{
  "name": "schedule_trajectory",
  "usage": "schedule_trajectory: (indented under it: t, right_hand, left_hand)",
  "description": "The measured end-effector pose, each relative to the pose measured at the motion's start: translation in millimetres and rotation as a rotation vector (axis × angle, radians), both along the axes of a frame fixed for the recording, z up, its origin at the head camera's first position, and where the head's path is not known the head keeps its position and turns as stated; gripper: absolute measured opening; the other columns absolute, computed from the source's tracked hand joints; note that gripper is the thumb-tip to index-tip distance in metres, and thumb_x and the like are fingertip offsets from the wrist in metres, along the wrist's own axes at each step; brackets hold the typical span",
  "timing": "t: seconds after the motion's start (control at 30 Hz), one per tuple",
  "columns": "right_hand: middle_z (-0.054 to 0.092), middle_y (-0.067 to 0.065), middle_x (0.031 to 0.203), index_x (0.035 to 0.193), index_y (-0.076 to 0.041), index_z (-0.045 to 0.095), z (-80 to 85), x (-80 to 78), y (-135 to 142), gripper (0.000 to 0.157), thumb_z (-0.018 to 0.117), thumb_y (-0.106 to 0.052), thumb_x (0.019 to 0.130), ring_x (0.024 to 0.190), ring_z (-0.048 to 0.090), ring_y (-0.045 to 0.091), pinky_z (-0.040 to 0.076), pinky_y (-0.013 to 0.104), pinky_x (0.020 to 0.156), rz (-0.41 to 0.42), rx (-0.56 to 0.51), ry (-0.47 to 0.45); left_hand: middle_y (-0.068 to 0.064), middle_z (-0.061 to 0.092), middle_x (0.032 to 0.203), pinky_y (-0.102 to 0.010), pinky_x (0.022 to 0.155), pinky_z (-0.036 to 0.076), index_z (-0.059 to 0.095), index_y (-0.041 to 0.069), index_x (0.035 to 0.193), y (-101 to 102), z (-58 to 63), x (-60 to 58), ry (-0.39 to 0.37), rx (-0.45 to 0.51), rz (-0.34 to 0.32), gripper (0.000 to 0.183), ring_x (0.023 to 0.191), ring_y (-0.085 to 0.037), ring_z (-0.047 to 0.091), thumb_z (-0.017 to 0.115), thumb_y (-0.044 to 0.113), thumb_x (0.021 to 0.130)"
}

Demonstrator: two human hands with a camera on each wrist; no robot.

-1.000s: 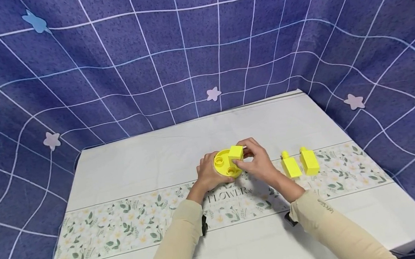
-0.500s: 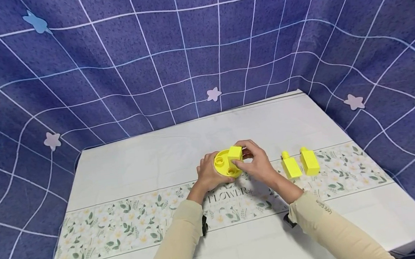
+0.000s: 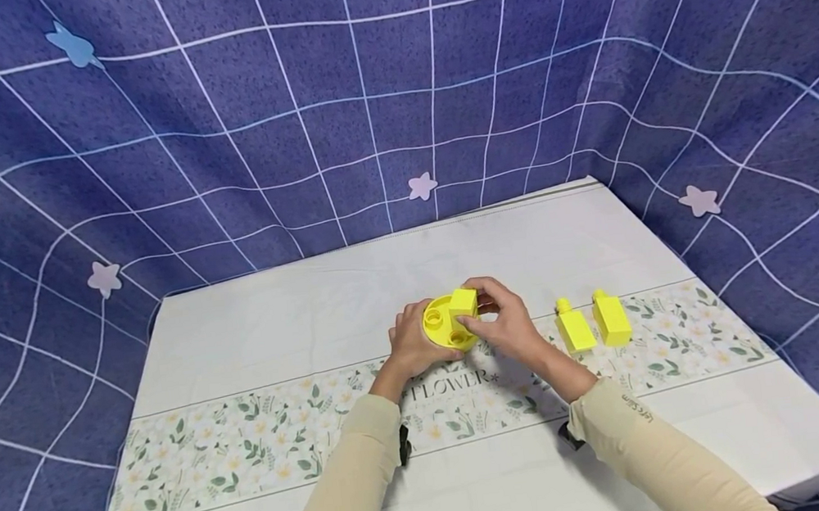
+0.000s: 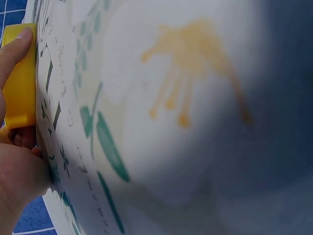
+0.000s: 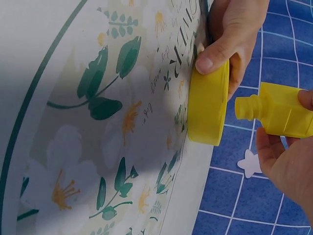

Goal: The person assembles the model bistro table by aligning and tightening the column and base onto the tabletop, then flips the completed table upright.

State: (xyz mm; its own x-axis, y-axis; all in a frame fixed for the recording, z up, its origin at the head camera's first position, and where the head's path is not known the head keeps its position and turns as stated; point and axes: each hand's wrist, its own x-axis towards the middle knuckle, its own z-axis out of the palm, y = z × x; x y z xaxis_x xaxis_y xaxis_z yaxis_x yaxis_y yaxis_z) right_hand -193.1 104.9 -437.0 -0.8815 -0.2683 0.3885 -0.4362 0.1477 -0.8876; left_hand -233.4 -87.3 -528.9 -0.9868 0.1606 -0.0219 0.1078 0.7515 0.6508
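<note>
In the head view my left hand (image 3: pixel 410 342) grips the left rim of a round yellow base (image 3: pixel 440 341), which lies on the table with round sockets facing up. My right hand (image 3: pixel 511 326) holds a square yellow leg (image 3: pixel 462 301) between thumb and fingers over the right side of the base. The right wrist view shows that leg's threaded end (image 5: pixel 244 107) pointing at the base (image 5: pixel 208 105), with a gap between them. In that view the left thumb (image 5: pixel 215 56) presses the base's side wall. The left wrist view catches only part of the base (image 4: pixel 20 83) and hand.
Two more yellow legs, a left one (image 3: pixel 575 330) and a right one (image 3: pixel 612 321), lie side by side to the right, threaded ends away from me. A white cloth with a floral band (image 3: pixel 250 444) covers the table. A blue curtain (image 3: pixel 253 164) surrounds its back and sides.
My right hand and the leg have shifted slightly left and down since one second ago, then almost stopped. The left hand and the base have stayed put.
</note>
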Motion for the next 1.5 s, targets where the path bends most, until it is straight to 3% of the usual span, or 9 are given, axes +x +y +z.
schedule_trajectory:
  t: [0.67,1.07,1.3,1.4,1.5]
  right_hand:
    - [0.054,0.026,0.111,0.118,0.010,0.049,-11.3,0.2,-4,0.037,0.066,0.010,0.084,0.102,0.058,0.039,0.049,0.052,0.091,0.044,-0.026,-0.061]
    - [0.053,0.023,0.112,0.115,0.009,0.050,-13.2,1.3,-4,0.037,0.068,0.008,0.083,0.101,0.059,0.035,0.051,0.047,0.089,0.049,0.013,-0.074]
    - [0.054,0.016,0.114,0.116,-0.001,0.052,-47.2,-10.7,-3,0.039,0.071,0.005,0.083,0.101,0.060,0.030,0.053,0.041,0.089,0.026,0.031,-0.073]
    - [0.054,0.011,0.114,0.116,-0.006,0.052,-55.0,-11.5,-4,0.040,0.072,0.002,0.082,0.101,0.060,0.025,0.053,0.036,0.088,0.006,0.061,-0.058]
    - [0.054,0.009,0.113,0.115,-0.007,0.051,-60.5,-10.1,-7,0.042,0.074,0.001,0.081,0.100,0.060,0.025,0.054,0.038,0.086,-0.033,0.104,-0.005]
  left_hand:
    - [0.004,0.044,0.134,-0.039,0.093,0.029,0.038,0.024,0.146,1,0.6,1.3,0.007,-0.001,-0.001,0.112,0.116,-0.016,0.037,0.091,0.052,0.051]
    - [0.004,0.044,0.134,-0.039,0.093,0.030,0.037,0.023,0.146,2,0.1,1.4,0.005,-0.012,0.001,0.112,0.117,-0.016,0.037,0.091,0.053,0.051]
    - [0.004,0.044,0.133,-0.038,0.091,0.030,0.037,0.022,0.146,2,-1.7,0.4,0.012,-0.009,0.000,0.114,0.116,-0.015,0.037,0.091,0.054,0.050]
    - [0.004,0.044,0.133,-0.038,0.091,0.030,0.037,0.022,0.146,2,-1.1,0.2,0.017,-0.014,-0.001,0.115,0.116,-0.015,0.037,0.090,0.055,0.050]
    - [0.004,0.044,0.133,-0.039,0.092,0.030,0.037,0.022,0.146,2,-0.1,0.4,0.019,-0.023,0.003,0.114,0.116,-0.015,0.037,0.088,0.058,0.051]
